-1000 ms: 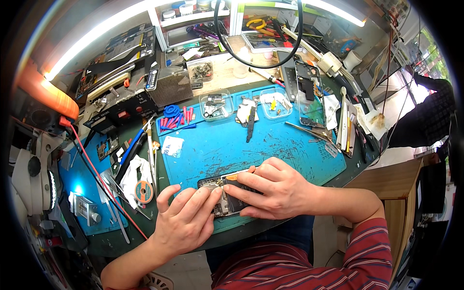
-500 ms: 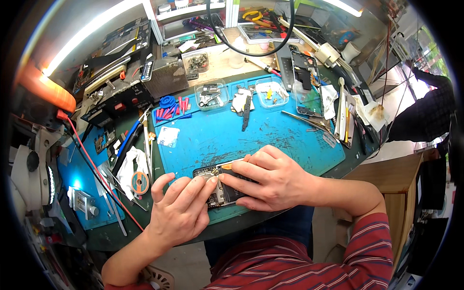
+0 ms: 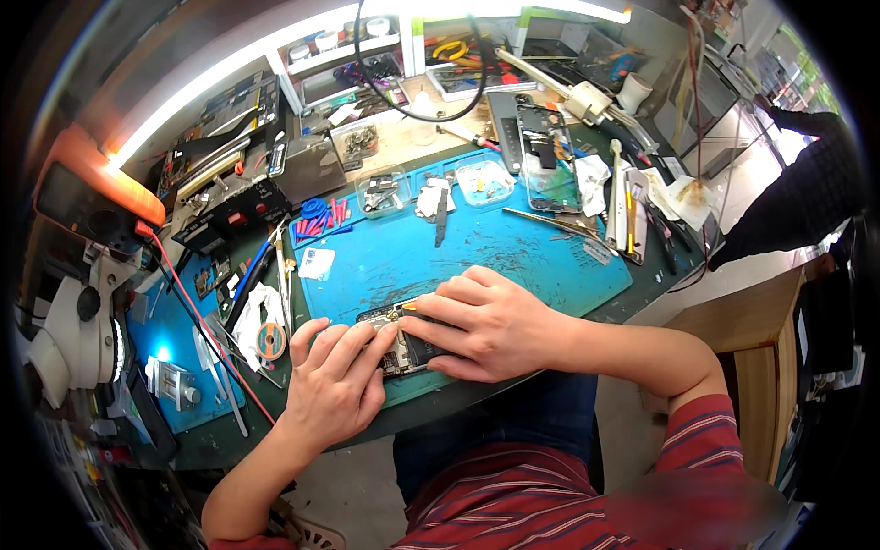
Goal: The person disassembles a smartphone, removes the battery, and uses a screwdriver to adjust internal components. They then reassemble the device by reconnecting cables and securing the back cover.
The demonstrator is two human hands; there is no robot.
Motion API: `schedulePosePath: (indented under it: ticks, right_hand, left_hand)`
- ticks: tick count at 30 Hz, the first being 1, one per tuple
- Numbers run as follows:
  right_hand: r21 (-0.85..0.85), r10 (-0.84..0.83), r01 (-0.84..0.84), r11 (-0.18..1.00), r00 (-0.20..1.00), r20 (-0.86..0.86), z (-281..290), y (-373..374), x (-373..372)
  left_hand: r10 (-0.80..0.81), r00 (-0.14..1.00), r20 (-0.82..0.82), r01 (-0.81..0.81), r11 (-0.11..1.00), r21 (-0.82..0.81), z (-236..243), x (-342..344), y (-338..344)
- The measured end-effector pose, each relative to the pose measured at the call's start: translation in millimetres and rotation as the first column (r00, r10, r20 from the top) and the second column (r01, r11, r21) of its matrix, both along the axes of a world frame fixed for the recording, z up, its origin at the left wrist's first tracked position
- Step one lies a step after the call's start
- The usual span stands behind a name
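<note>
One opened phone point(image 3: 412, 350) lies left-to-right by the mat's point(image 3: 385, 257) near edge; right hand point(image 3: 490, 330) grips it, left hand point(image 3: 332, 385) touches its left part.

- Dark red knit-looking shirt point(image 3: 513, 500) with narrow horizontal stripes, some whitish, some dark navy
- Short right sleeve point(image 3: 701, 435) in the same striped fabric, hem near the elbow; a blurred patch hides some stripes
- Left sleeve point(image 3: 252, 544), dark red, barely visible
- Dark blue, denim-like trousers point(image 3: 500, 417)
- Bare forearms, bare left hand point(image 3: 335, 390) and right hand point(image 3: 490, 325)
</note>
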State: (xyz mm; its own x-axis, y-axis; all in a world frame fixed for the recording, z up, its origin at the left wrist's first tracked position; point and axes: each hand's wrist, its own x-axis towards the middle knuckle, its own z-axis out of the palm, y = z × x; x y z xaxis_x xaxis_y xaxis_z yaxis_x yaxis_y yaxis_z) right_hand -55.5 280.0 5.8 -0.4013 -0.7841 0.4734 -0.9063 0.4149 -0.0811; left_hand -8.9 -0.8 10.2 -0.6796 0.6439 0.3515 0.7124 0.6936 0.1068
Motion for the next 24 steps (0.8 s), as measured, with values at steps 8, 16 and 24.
schedulePosePath:
  ticks: [8,16,24]
  right_hand:
    - [0.0,-0.083,0.084,0.997,0.996,-0.033,3,0,26]
    - [-0.13,-0.125,0.134,0.982,0.989,0.079,2,12,37]
    - [-0.303,-0.536,0.647,0.7,0.756,0.375,28,80,-33]
  left_hand:
    - [0.002,0.999,-0.034,-0.003,1.0,-0.012,5,3,3]
    - [-0.057,0.998,-0.038,0.061,0.99,0.124,9,8,33]
    - [0.079,0.981,-0.177,-0.068,0.995,0.069,1,30,57]
